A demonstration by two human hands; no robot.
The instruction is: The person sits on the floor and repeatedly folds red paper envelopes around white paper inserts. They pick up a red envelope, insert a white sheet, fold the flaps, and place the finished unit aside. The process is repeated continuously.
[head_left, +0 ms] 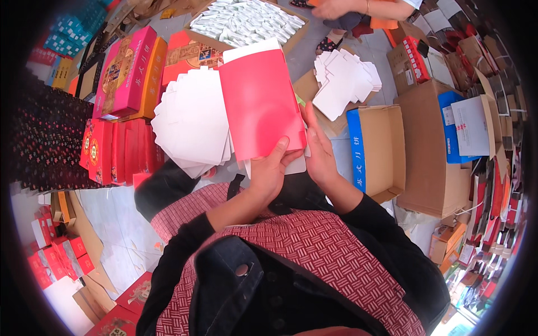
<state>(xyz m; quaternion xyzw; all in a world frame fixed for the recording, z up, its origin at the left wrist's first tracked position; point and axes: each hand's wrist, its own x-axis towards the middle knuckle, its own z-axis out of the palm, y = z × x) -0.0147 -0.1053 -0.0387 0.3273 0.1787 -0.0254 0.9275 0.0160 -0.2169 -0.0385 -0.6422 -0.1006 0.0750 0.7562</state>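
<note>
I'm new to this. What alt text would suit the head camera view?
Both hands, left hand and right hand, hold a flat red cardboard sheet above a lap. A fanned pile of white card blanks lies to its left, with red gift boxes and an open brown carton around.

You are looking steeply down from your head, close over your lap and the red card sheet (261, 106); the dark fisheye rim is probably hiding the room's edges.

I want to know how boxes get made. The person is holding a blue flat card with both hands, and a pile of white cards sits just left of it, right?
Not quite. The head view shows the flat card is pinkish red, not blue. Both the left hand and the right hand hold its lower edge, and the pile of white cards does sit just left.
</note>
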